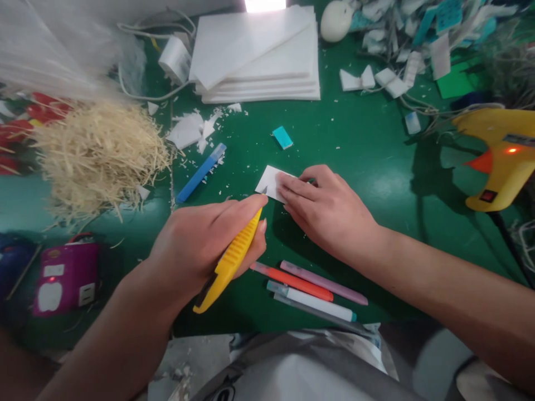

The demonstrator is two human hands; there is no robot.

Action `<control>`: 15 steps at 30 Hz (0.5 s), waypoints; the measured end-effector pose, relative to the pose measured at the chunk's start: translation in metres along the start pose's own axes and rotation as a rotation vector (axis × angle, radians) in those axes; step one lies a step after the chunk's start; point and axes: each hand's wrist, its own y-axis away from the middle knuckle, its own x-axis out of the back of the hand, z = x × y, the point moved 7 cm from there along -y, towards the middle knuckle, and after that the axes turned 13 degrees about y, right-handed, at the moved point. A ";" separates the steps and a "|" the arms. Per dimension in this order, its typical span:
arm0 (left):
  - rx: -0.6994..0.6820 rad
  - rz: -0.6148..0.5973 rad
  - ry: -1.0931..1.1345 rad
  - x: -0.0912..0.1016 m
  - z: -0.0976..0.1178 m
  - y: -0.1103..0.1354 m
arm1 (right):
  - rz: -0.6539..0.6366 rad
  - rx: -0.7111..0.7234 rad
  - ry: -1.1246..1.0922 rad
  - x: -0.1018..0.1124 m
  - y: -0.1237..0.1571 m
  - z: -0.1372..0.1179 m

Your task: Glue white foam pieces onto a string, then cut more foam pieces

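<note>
At surface (368, 156) centre: my left grip (204, 245) clamps yellow utility knife (232, 259), tip on white foam piece (270, 181); right grip (330, 214) flat, pinning it. Cutting step, I reckon; needs straight pull.

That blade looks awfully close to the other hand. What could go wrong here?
1. The knife in the left hand points at the white piece, right beside the right hand, whose fingers press it down; a slip could cut them.
2. The glue gun shows a lit lamp, so it may be hot to brush against.
</note>
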 end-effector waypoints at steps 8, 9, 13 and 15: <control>0.061 -0.029 0.003 -0.002 -0.007 0.002 | 0.061 0.005 0.027 0.005 0.000 0.001; 0.115 -0.033 0.021 -0.004 -0.009 0.002 | 0.057 0.014 0.028 0.005 0.000 0.001; 0.314 -0.011 0.098 -0.012 -0.013 0.008 | 0.046 0.036 0.031 0.006 0.000 0.000; 0.334 -0.008 0.114 -0.015 -0.011 0.011 | 0.031 0.032 0.025 0.005 0.000 0.000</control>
